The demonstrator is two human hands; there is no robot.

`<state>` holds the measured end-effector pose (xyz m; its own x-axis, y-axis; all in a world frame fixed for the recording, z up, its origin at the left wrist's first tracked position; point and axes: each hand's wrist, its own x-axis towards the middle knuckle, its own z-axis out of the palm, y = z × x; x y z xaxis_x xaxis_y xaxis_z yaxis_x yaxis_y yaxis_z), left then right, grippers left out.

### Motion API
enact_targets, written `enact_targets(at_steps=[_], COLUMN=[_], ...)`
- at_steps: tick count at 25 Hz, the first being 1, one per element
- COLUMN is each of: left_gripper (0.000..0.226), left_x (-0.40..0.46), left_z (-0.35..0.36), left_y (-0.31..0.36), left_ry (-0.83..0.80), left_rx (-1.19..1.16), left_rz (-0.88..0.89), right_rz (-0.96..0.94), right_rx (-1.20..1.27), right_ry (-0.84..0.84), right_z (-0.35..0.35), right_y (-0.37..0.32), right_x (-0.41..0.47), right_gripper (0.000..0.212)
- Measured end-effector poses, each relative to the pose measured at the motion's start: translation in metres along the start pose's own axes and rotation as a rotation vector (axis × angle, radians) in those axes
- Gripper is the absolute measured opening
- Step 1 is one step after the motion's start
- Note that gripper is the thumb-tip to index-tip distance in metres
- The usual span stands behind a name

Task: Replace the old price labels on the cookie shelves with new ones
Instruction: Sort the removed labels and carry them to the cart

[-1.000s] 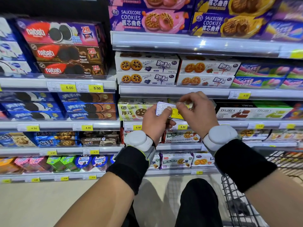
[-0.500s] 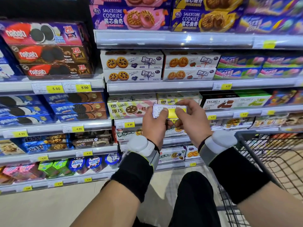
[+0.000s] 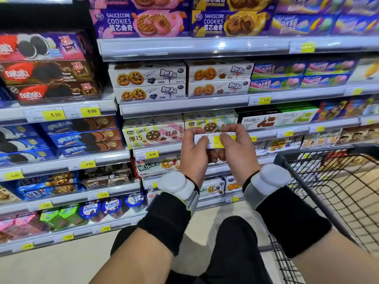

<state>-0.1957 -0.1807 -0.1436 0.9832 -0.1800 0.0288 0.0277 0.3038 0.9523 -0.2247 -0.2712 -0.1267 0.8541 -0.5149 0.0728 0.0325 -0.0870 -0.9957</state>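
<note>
A white and yellow price label is held flat in front of the cookie shelves, level with the third shelf rail. My left hand pinches its left end between thumb and fingers. My right hand pinches its right end the same way. Other labels sit in the rails: a 6.50 label, two 5.00 labels, a 4.00 label and a 4.90 label. The rail directly behind my hands is hidden.
Cookie boxes fill every shelf in front of me. A black wire shopping cart stands at my right, close to my right forearm. My knees and the beige floor show below.
Both hands stayed together on the label and shifted it a little to the right and lower against the shelves. The view swung right, bringing more of the cart into view.
</note>
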Motion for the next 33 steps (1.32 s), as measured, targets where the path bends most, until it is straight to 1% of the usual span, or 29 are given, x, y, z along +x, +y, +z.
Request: enact_targets(at_steps=[6, 10, 12, 15, 18, 20, 24, 25, 26, 28, 29, 31, 32, 33], left_gripper=[0.022, 0.023, 0.023, 0.027, 0.011, 0.008, 0.012, 0.009, 0.01, 0.014, 0.015, 0.016, 0.014, 0.014], left_x=[-0.009, -0.02, -0.023, -0.026, -0.034, -0.038, -0.048, -0.048, -0.05, -0.047, -0.043, -0.038, -0.035, -0.032], left_z=[0.033, 0.066, 0.086, 0.116, 0.147, 0.171, 0.213, 0.219, 0.228, 0.242, 0.247, 0.262, 0.265, 0.273], left_y=[-0.003, -0.004, -0.008, -0.018, -0.03, -0.039, -0.058, -0.06, -0.063, -0.071, -0.074, -0.086, -0.091, -0.099], left_ry=[-0.117, -0.2, -0.241, -0.331, -0.43, -0.481, -0.553, -0.575, -0.608, -0.657, -0.677, -0.733, -0.752, -0.783], left_rx=[0.062, 0.101, 0.078, 0.08, 0.15, 0.197, 0.278, 0.292, 0.316, 0.361, 0.377, 0.45, 0.505, 0.558], left_rz=[-0.001, -0.026, -0.072, -0.139, -0.115, -0.117, -0.125, -0.112, -0.103, -0.083, -0.065, -0.017, 0.014, 0.034], right_rz=[-0.062, -0.092, -0.113, -0.123, -0.164, -0.194, -0.118, -0.098, -0.074, -0.034, -0.014, 0.019, 0.035, 0.051], right_rx=[-0.088, -0.131, -0.169, -0.164, -0.225, -0.24, -0.249, -0.252, -0.247, -0.211, -0.185, -0.116, -0.09, -0.079], right_ry=[0.099, 0.128, 0.144, 0.206, 0.316, 0.373, 0.488, 0.505, 0.543, 0.603, 0.616, 0.648, 0.654, 0.664], right_z=[-0.042, -0.081, -0.106, -0.142, -0.178, -0.201, -0.239, -0.245, -0.257, -0.278, -0.287, -0.307, -0.314, -0.324], right_y=[-0.008, -0.012, -0.014, -0.013, -0.009, -0.004, 0.01, 0.013, 0.018, 0.027, 0.031, 0.042, 0.046, 0.052], right_x=[-0.006, -0.007, -0.009, -0.01, -0.013, -0.014, -0.016, -0.015, -0.016, -0.016, -0.016, -0.02, -0.021, -0.024], right_gripper=[0.018, 0.01, 0.009, 0.016, 0.012, 0.008, 0.011, 0.01, 0.009, 0.012, 0.014, 0.005, 0.004, 0.01])
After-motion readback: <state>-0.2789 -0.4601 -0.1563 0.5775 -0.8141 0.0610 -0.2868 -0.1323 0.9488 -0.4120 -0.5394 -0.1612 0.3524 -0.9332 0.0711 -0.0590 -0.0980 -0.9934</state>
